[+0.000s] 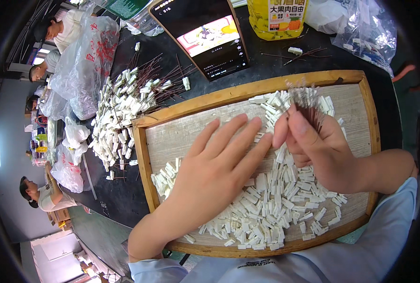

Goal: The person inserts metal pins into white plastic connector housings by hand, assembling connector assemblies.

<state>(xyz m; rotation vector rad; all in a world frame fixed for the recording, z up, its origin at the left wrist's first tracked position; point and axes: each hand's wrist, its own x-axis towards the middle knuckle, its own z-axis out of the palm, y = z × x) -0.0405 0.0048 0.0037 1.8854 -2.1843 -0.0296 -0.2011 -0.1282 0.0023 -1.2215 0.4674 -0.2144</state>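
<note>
My right hand [325, 151] is closed around a bundle of thin dark wires [313, 113], whose tips fan out upward and look blurred. Its thumb and forefinger pinch near some white pieces at the bundle's left side. My left hand [214, 174] lies palm down with fingers stretched, over the wooden-framed tray [254, 88], and holds nothing. Small white plastic connector housings [271, 205] lie heaped in the tray, under and between both hands. Whether the left fingertips touch any pieces cannot be made out.
Left of the tray sits a pile of white connectors with brown wires [125, 101]. Behind it leans a lit phone [210, 42]. A bottle of yellow drink [276, 21] and clear plastic bags [365, 33] stand beyond. Several people sit at the far left.
</note>
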